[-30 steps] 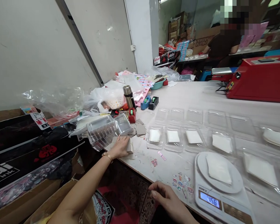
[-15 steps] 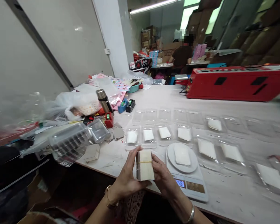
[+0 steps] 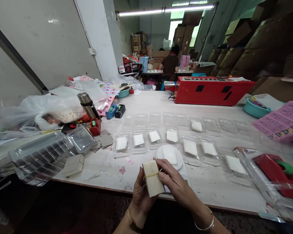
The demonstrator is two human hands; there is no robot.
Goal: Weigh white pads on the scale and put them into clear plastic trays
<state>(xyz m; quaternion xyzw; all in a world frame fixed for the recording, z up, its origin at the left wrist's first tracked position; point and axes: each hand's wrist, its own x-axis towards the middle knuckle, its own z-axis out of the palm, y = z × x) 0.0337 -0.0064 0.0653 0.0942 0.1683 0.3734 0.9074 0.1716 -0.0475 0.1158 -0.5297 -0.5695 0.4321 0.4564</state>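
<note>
A long pale worktable (image 3: 141, 100) fills a cluttered workroom, with a seated person in a brown top (image 3: 169, 65) at another bench beyond it. A red machine (image 3: 210, 91) stands along the table's far side. At left, a stack of nested clear trays (image 3: 41, 154) leans at the table's edge, near a steel flask (image 3: 89, 105). Across the middle run rows of shallow clear trays, several of them, such as the one at the left end (image 3: 117, 152), bearing a white square pad (image 3: 122, 143). A white kitchen scale (image 3: 179, 165) sits close to the near edge with another pad (image 3: 170, 157) on its plate, its display hidden from view.

In front of the scale, at center, two bare hands meet over a pale, card-like block (image 3: 151, 187), held above the near edge of the table. The left hand (image 3: 143, 196) is closed around the block's left side and underside. The right hand (image 3: 178, 185) comes in from the right, fingertips at the far right corner and thumb beside the band; whether it pinches or merely rests there cannot be told. The block's long axis points away from the wearer, its near end angled slightly right. Smallest of all, a yellow band (image 3: 152, 175) crosses the short way, nearer the right thumb than the left.
</note>
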